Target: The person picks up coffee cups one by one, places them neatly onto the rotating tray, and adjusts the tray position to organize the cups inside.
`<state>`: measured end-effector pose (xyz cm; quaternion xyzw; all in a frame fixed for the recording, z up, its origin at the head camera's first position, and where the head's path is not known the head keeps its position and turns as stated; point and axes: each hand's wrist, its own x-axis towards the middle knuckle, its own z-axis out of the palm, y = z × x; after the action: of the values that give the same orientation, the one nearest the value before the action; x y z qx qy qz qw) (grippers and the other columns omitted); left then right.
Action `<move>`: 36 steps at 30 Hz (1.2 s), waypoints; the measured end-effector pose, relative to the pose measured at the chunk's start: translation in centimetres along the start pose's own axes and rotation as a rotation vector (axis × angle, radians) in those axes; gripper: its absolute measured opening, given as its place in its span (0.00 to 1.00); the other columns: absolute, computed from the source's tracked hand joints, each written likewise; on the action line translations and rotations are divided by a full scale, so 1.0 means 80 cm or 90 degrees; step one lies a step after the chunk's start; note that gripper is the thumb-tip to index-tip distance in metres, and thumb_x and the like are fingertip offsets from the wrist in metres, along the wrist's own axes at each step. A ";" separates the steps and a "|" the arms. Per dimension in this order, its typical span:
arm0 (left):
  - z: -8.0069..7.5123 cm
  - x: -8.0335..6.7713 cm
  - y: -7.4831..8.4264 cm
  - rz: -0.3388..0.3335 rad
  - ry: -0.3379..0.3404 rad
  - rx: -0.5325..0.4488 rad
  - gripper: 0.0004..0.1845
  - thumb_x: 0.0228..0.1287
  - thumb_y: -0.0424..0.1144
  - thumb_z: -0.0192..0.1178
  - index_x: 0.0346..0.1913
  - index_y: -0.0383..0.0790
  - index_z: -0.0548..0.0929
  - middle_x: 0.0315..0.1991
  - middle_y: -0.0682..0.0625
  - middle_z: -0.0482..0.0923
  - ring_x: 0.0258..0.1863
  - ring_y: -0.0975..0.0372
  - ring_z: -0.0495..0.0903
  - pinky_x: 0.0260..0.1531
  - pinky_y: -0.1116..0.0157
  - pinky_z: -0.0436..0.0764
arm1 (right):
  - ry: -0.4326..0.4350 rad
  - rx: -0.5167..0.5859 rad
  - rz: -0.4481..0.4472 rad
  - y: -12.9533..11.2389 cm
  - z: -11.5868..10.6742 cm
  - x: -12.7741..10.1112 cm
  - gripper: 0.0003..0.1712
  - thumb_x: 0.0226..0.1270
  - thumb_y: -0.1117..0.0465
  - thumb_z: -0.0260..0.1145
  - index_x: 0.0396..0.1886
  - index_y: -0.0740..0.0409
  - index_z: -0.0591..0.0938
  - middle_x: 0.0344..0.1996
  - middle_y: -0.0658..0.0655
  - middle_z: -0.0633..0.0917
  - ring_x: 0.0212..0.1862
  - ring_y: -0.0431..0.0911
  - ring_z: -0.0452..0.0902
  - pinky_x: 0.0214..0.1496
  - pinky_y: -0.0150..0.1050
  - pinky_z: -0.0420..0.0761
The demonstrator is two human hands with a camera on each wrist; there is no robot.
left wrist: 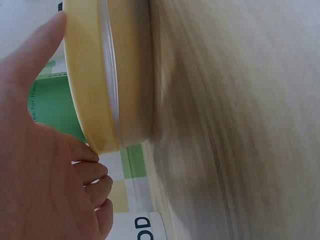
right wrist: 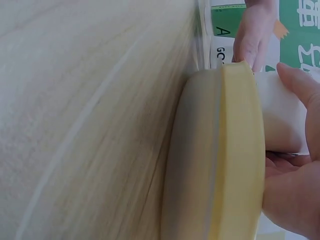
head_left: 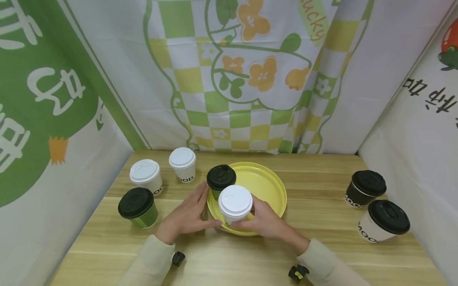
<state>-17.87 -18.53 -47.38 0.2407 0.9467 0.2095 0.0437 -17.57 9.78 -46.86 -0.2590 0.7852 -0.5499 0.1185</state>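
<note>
Plate: your yellow plate [head_left: 266,186] sits mid-table, holding both cups.
White-lidded cup [head_left: 235,203]: your right hand [head_left: 266,220] curls around it, apparently gripping.
Left hand [head_left: 187,214]: fingers straight, pressed against the plate's rim beside the black-lidded cup [head_left: 221,178].

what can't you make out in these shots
- Head view: the white-lidded cup on the yellow plate hides the right hand fingertips and its own base.
- Left wrist view: the plate rim hides the cups; the left hand is cut off by the frame edge.
- Both wrist views: the table is blurred.
</note>
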 end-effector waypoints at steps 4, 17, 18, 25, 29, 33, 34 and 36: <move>0.000 0.002 0.001 0.002 0.002 -0.004 0.69 0.62 0.72 0.65 0.85 0.30 0.40 0.87 0.34 0.37 0.87 0.43 0.44 0.84 0.40 0.54 | -0.012 -0.019 -0.009 0.001 0.001 0.001 0.50 0.56 0.56 0.85 0.76 0.51 0.70 0.71 0.48 0.78 0.75 0.46 0.72 0.81 0.50 0.71; -0.002 0.006 -0.002 0.004 0.008 0.018 0.69 0.62 0.73 0.64 0.85 0.33 0.38 0.87 0.36 0.36 0.87 0.45 0.44 0.85 0.43 0.54 | -0.056 -0.056 -0.010 0.005 -0.011 0.007 0.51 0.58 0.53 0.84 0.78 0.48 0.68 0.73 0.47 0.77 0.77 0.45 0.71 0.82 0.52 0.70; -0.002 0.006 -0.002 0.004 0.007 0.018 0.69 0.62 0.73 0.64 0.85 0.32 0.38 0.87 0.36 0.36 0.87 0.44 0.44 0.85 0.43 0.54 | -0.057 -0.063 -0.014 0.005 -0.011 0.007 0.50 0.59 0.53 0.84 0.78 0.48 0.68 0.73 0.48 0.77 0.77 0.46 0.71 0.82 0.52 0.70; -0.002 0.006 -0.004 0.003 0.001 0.028 0.68 0.62 0.74 0.63 0.85 0.29 0.42 0.87 0.34 0.38 0.87 0.43 0.46 0.84 0.43 0.56 | -0.022 -0.114 0.017 0.005 -0.027 -0.008 0.53 0.57 0.50 0.85 0.78 0.55 0.69 0.73 0.55 0.78 0.77 0.53 0.72 0.82 0.54 0.70; -0.005 0.003 -0.008 -0.004 -0.001 0.034 0.65 0.64 0.73 0.62 0.84 0.29 0.45 0.87 0.35 0.40 0.87 0.43 0.47 0.84 0.43 0.57 | 0.015 -0.145 0.057 -0.001 -0.043 -0.026 0.56 0.58 0.48 0.84 0.80 0.61 0.66 0.74 0.62 0.77 0.78 0.61 0.70 0.80 0.57 0.70; -0.007 -0.005 -0.009 -0.006 0.006 0.039 0.62 0.68 0.71 0.60 0.84 0.29 0.46 0.87 0.35 0.40 0.86 0.43 0.48 0.84 0.43 0.57 | 0.049 -0.178 0.091 -0.010 -0.061 -0.051 0.57 0.61 0.47 0.82 0.82 0.60 0.63 0.76 0.64 0.75 0.78 0.65 0.68 0.78 0.59 0.73; -0.007 -0.007 -0.008 -0.005 0.010 0.039 0.61 0.69 0.71 0.59 0.84 0.29 0.46 0.87 0.34 0.40 0.86 0.43 0.48 0.84 0.43 0.57 | 0.061 -0.187 0.096 -0.011 -0.066 -0.059 0.56 0.62 0.47 0.82 0.82 0.60 0.63 0.76 0.63 0.74 0.78 0.65 0.68 0.77 0.59 0.73; -0.005 -0.012 -0.004 -0.002 0.018 0.034 0.60 0.70 0.70 0.59 0.84 0.28 0.47 0.87 0.34 0.41 0.86 0.42 0.48 0.84 0.43 0.56 | 0.083 -0.195 0.103 -0.014 -0.075 -0.075 0.56 0.63 0.47 0.81 0.82 0.60 0.63 0.77 0.63 0.73 0.78 0.65 0.68 0.77 0.59 0.73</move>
<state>-17.22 -19.39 -47.18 0.2376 0.9528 0.1877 0.0239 -15.10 17.51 -44.22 -0.1741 0.8839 -0.4283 0.0703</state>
